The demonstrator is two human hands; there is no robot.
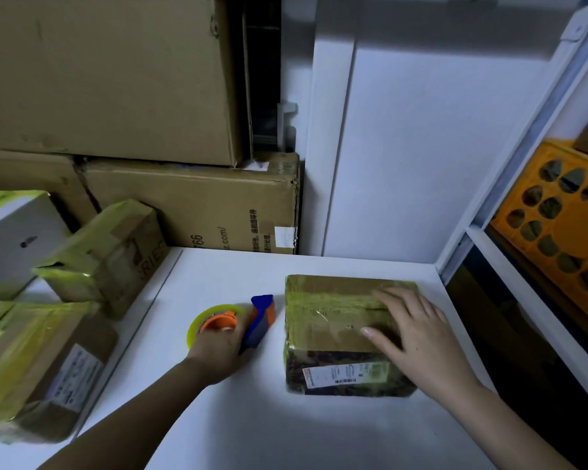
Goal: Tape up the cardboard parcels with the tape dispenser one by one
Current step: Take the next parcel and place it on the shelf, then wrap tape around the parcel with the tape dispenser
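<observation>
Parcel (333, 320) under flat right hand (418, 337); left hand (218, 351) fingers apparently curled round tape dispenser (238, 322); taped parcels (106, 256) left.

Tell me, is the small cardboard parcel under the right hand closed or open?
Closed: the small cardboard parcel shows yellow-green tape across its shut top.

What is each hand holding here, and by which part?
The left hand grips the tape dispenser by its handle. The right hand rests flat on the parcel, gripping nothing.
</observation>
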